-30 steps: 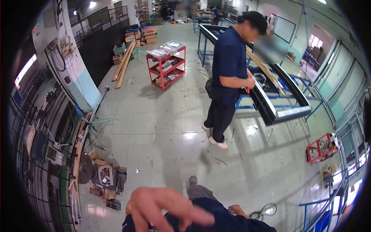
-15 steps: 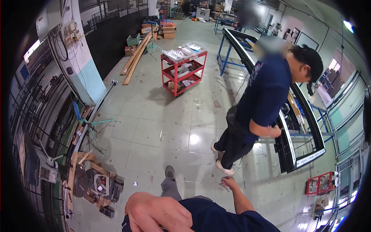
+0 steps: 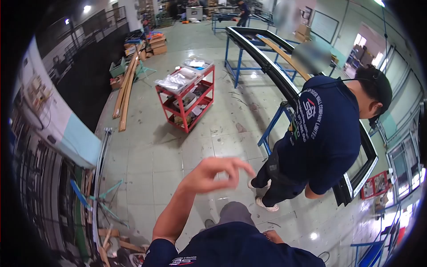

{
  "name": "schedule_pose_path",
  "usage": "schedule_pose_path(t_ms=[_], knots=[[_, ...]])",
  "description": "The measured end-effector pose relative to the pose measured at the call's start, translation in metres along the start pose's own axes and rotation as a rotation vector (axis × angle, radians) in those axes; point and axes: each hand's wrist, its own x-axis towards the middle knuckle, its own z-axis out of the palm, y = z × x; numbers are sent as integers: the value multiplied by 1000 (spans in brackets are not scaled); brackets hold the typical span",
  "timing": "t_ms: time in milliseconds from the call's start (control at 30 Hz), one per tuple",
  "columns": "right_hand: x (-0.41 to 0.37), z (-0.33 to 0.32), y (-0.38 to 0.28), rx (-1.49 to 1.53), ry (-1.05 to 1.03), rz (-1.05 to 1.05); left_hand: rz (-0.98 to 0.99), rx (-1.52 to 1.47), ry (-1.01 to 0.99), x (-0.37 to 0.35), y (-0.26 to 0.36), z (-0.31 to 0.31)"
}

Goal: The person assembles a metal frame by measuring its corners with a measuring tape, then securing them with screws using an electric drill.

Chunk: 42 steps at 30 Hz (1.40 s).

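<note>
- The left hand [image 3: 209, 169] is held up in front of the body with nothing in its grasp; the fingers curl loosely, the forefinger reaches out to the right, and a gap shows between it and the thumb.
- The right hand [image 3: 273, 236] is mostly hidden behind the navy shirt, so I cannot tell how its fingers stand or whether they hold anything.
- A long black frame [image 3: 276, 79] lies along the right on a blue bench [image 3: 269, 129], well apart from the left hand; its far end rests over the bench's far legs.
- A wooden board [image 3: 284, 57] lies lengthwise at the frame, near its far end.
- A co-worker [image 3: 329, 129] in a navy shirt stands beside the bench's near edge, hiding part of the frame; their hands are out of sight.
- A red cart [image 3: 197, 82] stands on the floor ahead, with clear plastic packets [image 3: 174, 82] at the near left corner of its top shelf.
- Wooden planks [image 3: 129, 95] lie left of the cart.
</note>
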Motion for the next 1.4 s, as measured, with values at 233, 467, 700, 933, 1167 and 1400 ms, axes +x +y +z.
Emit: schedule_pose_path(t_ms=[233, 467, 700, 933, 1167, 1400], knots=[[90, 31, -170, 69, -9, 61, -977, 853, 260, -164, -329, -263], [224, 34, -399, 99, 17, -255, -1567, 1083, -168, -384, -279, -232], [202, 24, -630, 158, 5, -430, -1511, 1037, -244, -279, -341, -323], [227, -27, -728, 263, 166, -399, -1512, 370, 433, -137, -447, -471], [179, -148, -810, 404, 774, -597, -1464, 288, 316, 109, -590, -739], [127, -279, -886, 347, 1448, -699, -957, 533, -245, 431, -736, -750]])
